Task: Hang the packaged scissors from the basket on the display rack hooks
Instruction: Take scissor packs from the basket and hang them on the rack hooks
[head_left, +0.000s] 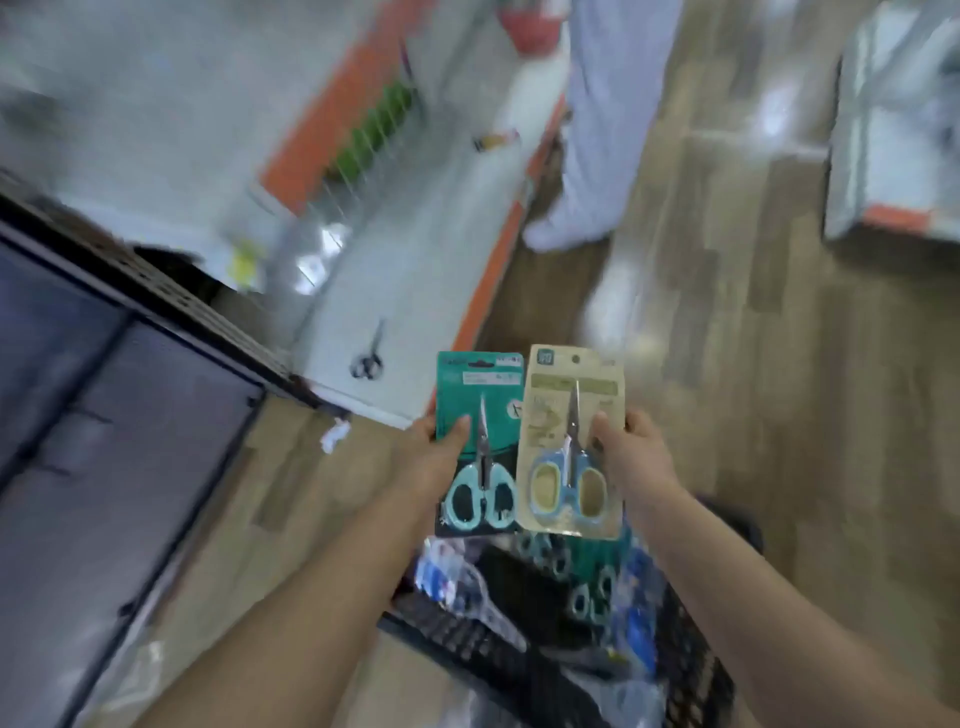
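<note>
Hands hold two scissors packs side by side above the black basket (696, 680): the left hand (431, 457) grips the green pack (480, 415), the right hand (636, 449) pinches the beige pack (571, 410), thumbs across both fronts. More packs lie in the basket.

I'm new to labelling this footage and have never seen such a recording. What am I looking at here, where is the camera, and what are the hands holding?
There is no machine here: a camera worn on a person's head looks forward and down, so the two bare arms are the wearer's own. The left hand holds a green-carded pack of scissors, and the right hand holds a beige-carded pack of scissors, side by side. Below them a black basket on the wood floor holds more packs. A loose pair of black scissors lies on the white shelf base. Another person's legs stand further up the aisle. The picture is blurred, so the print on the cards cannot be read.
</note>
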